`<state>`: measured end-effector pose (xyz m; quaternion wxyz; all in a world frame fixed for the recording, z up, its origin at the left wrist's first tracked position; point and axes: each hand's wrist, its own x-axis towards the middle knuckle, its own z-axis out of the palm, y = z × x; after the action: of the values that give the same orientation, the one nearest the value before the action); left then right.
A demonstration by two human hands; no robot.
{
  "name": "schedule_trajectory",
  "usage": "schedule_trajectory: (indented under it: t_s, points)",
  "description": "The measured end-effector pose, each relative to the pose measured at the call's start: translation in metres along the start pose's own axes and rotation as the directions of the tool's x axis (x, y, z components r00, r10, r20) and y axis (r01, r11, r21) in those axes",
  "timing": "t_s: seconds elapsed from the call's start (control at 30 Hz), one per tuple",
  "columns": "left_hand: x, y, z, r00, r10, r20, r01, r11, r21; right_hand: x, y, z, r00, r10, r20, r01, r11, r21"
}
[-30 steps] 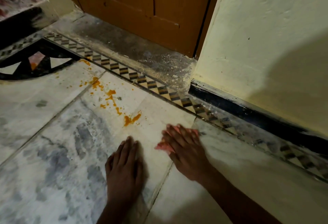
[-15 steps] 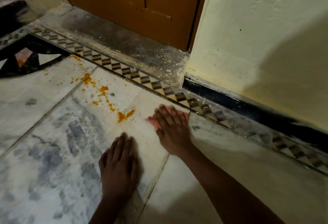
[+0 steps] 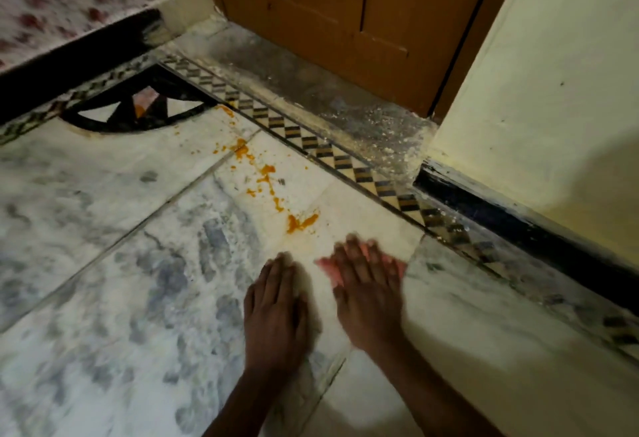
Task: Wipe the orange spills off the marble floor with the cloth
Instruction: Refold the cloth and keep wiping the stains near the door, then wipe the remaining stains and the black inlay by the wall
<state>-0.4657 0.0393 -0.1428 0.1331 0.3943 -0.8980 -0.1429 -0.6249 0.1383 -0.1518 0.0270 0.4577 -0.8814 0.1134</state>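
Observation:
Orange spills (image 3: 300, 223) run in a broken trail across the white and grey marble floor (image 3: 121, 281), from a large blob near my hands up to small spots (image 3: 242, 153) by the patterned border. My right hand (image 3: 366, 288) lies flat on a pink cloth (image 3: 326, 267), pressing it to the floor just below and right of the large blob. Only the cloth's edges show around the fingers. My left hand (image 3: 275, 312) rests flat on the marble beside it, fingers together, holding nothing.
A checkered tile border (image 3: 328, 153) runs diagonally past the spills. Behind it lie a dusty grey threshold (image 3: 311, 90) and a brown wooden door (image 3: 345, 4). A cream wall (image 3: 536, 108) with black skirting stands at right. A black inlay motif (image 3: 138, 115) lies at left.
My right hand has slid the cloth back and slightly right, away from the large blob, after reaching toward it half a second ago. The left hand stays planted.

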Motion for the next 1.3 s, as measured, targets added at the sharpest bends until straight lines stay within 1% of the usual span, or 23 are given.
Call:
schedule_trajectory:
  t_s: [0.07,0.13,0.2,0.27,0.3,0.33,0.37,0.4,0.43,0.47,0.5,0.53,0.57,0.6,0.67,0.7,0.73,0.77,0.83,1.03,1.2,1.27,1.3]
  points:
    - [0.0,0.002,-0.002,0.99,-0.127,-0.054,0.127,0.992,0.001,-0.049,-0.002,-0.012,0.991,-0.131,0.028,0.129,0.99,0.052]
    - [0.0,0.002,-0.004,0.98,-0.19,-0.061,0.189,0.982,-0.015,-0.077,0.012,-0.018,0.993,-0.119,0.009,0.118,0.991,0.064]
    - [-0.001,0.0,-0.004,0.982,-0.177,-0.067,0.175,0.984,-0.034,-0.065,0.024,-0.018,1.0,0.022,0.0,-0.022,1.0,0.022]
    - [-0.004,-0.004,-0.001,0.987,-0.149,-0.059,0.145,0.987,-0.066,-0.025,0.023,-0.008,0.978,0.203,-0.037,-0.204,0.979,-0.026]
    - [-0.005,-0.007,-0.001,0.989,-0.141,-0.047,0.136,0.986,-0.092,-0.003,0.017,-0.005,0.965,0.26,-0.02,-0.261,0.965,-0.017]
    - [-0.008,-0.01,-0.001,0.99,-0.137,-0.031,0.132,0.983,-0.129,0.014,0.009,0.0,0.962,0.272,0.002,-0.272,0.962,0.009]
    - [-0.008,-0.011,-0.003,0.991,-0.131,-0.015,0.126,0.976,-0.176,0.024,0.002,0.002,0.971,0.236,0.036,-0.237,0.971,0.037]
    - [-0.01,-0.012,-0.005,0.991,-0.132,-0.004,0.128,0.965,-0.231,0.026,-0.005,0.006,0.986,0.149,0.067,-0.154,0.986,0.067]
    - [-0.01,-0.011,-0.011,0.99,-0.141,-0.002,0.134,0.945,-0.297,0.026,-0.012,0.006,0.995,0.049,0.092,-0.06,0.991,0.123]
    - [-0.01,-0.009,-0.016,0.986,-0.164,0.0,0.152,0.913,-0.378,0.022,-0.017,0.002,0.993,-0.02,0.113,-0.007,0.973,0.232]
    - [-0.009,-0.006,-0.021,0.979,-0.204,0.006,0.183,0.864,-0.469,0.018,-0.019,-0.007,0.982,-0.022,0.187,-0.059,0.907,0.416]
    - [-0.01,-0.004,-0.029,0.967,-0.254,0.019,0.221,0.801,-0.556,0.014,-0.024,-0.023,0.952,0.01,0.306,-0.215,0.735,0.643]
    - [-0.009,0.0,-0.037,0.958,-0.283,0.037,0.243,0.741,-0.626,0.012,-0.03,-0.04,0.906,0.068,0.417,-0.405,0.42,0.812]
    - [-0.009,0.003,-0.045,0.961,-0.273,0.048,0.233,0.702,-0.673,0.012,-0.035,-0.053,0.861,0.12,0.493,-0.505,0.099,0.858]
    - [-0.008,0.016,-0.061,0.984,-0.173,0.047,0.153,0.673,-0.724,0.012,-0.036,-0.069,0.798,0.146,0.584,-0.509,-0.356,0.784]
    - [-0.009,0.023,-0.067,0.992,-0.123,0.016,0.094,0.66,-0.746,0.012,-0.032,-0.076,0.767,0.112,0.632,-0.495,-0.525,0.693]
    - [-0.01,0.03,-0.074,0.997,-0.072,-0.006,0.042,0.646,-0.762,0.013,-0.031,-0.084,0.74,0.081,0.667,-0.481,-0.631,0.609]
    - [-0.01,0.037,-0.08,1.0,-0.017,-0.018,-0.003,0.635,-0.772,0.013,-0.032,-0.093,0.725,0.05,0.687,-0.473,-0.688,0.55]
    - [-0.01,0.049,-0.084,0.995,0.088,-0.047,-0.093,0.642,-0.761,0.014,-0.031,-0.105,0.717,0.014,0.696,-0.464,-0.736,0.493]
    - [0.006,0.06,-0.076,0.977,0.205,-0.063,-0.192,0.706,-0.682,0.015,-0.029,-0.121,0.724,0.01,0.69,-0.445,-0.758,0.477]
    - [0.016,0.063,-0.075,0.965,0.196,-0.174,-0.262,0.766,-0.587,0.026,-0.03,-0.125,0.76,-0.082,0.645,-0.43,-0.806,0.405]
    - [0.02,0.064,-0.076,0.974,0.127,-0.187,-0.22,0.724,-0.653,0.029,-0.031,-0.126,0.763,-0.079,0.641,-0.423,-0.811,0.405]
    - [0.023,0.065,-0.078,0.985,0.058,-0.165,-0.16,0.682,-0.713,0.03,-0.03,-0.124,0.775,-0.093,0.625,-0.407,-0.83,0.381]
